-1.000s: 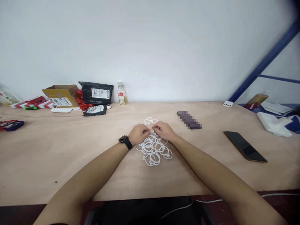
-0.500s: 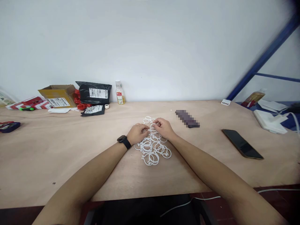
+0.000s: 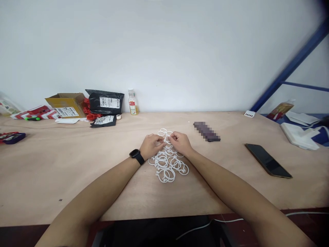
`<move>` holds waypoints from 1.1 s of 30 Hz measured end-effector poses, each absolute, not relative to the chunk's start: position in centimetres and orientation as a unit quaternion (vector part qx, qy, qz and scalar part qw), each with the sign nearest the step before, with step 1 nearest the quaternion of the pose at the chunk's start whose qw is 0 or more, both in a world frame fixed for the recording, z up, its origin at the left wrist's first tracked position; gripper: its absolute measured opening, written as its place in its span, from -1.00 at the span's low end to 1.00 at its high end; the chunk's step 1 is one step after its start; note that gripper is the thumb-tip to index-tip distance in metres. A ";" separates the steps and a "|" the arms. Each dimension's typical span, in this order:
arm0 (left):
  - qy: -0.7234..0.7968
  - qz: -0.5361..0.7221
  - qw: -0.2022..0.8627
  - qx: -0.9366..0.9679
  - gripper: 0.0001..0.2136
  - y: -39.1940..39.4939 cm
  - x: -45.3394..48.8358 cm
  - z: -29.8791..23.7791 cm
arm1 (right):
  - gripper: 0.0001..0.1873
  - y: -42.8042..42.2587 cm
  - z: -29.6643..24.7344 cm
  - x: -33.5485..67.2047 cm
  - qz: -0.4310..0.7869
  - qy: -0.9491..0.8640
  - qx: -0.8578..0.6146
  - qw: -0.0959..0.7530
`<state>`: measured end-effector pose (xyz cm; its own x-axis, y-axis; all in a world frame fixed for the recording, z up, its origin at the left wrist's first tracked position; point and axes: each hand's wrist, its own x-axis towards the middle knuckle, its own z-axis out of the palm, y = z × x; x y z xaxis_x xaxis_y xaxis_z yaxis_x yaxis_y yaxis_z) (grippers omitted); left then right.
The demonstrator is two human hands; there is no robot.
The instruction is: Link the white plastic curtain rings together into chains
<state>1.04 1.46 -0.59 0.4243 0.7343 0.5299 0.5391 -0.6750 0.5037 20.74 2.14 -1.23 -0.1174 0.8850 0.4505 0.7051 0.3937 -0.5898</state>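
- One ring (image 3: 166, 140) is held between left hand (image 3: 152, 145) and right hand (image 3: 182, 143), both pinching narrowly.
- Ring pile (image 3: 162, 166) lies at six o'clock from it.
- Phone (image 3: 268, 161) rests at three o'clock.

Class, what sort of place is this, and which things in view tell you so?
Probably a work table in a workshop or storeroom: white rings lie heaped on it, and a cardboard box and black parcel stand by the wall behind.

Seemingly a workroom or office. A wooden table (image 3: 144, 202) meets a pale wall (image 3: 164, 51), with labelled parcels (image 3: 110, 102) far left, a blue metal frame (image 3: 295, 63) right.
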 end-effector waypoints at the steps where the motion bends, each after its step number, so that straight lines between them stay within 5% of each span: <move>1: 0.382 0.383 0.123 0.832 -0.87 1.4 1.0 -0.6 | -0.80 2.2 -1.2 20.8 0.110 -0.743 -0.539 0.380; 14: 0.388 0.416 0.053 0.821 -0.89 1.6 0.8 -0.9 | -0.81 1.9 -0.5 20.7 0.027 -0.837 -0.328 0.437; 33: 0.325 0.438 0.023 0.838 -0.90 1.4 0.6 -0.7 | -0.84 1.6 -0.2 20.6 0.002 -0.863 -0.292 0.413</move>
<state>0.58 1.42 -0.74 0.4044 0.5643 0.7197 0.5241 -0.7879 0.3232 20.59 1.64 -0.15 -0.4880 0.5057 0.7114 0.5024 0.8293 -0.2449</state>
